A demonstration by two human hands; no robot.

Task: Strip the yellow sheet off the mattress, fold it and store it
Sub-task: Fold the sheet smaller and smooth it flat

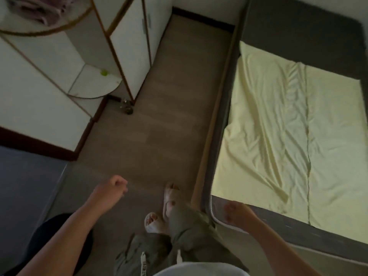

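The pale yellow sheet (288, 124) lies folded into a flat, wrinkled rectangle on the dark grey mattress (298, 26) at the right, with one long fold line running down it. My right hand (237, 213) hovers over the mattress's near corner, just short of the sheet's near edge, fingers loosely curled and holding nothing. My left hand (114, 187) hangs over the floor to the left of the bed, fingers curled into a loose fist, empty. The picture is dim and blurred.
A strip of brown floor (159, 116) runs between the bed and white cabinets (127, 48) with wooden trim at the left. My feet in light slippers (169, 198) stand beside the bed's wooden side rail (215, 120). A dark round object (57, 238) sits at lower left.
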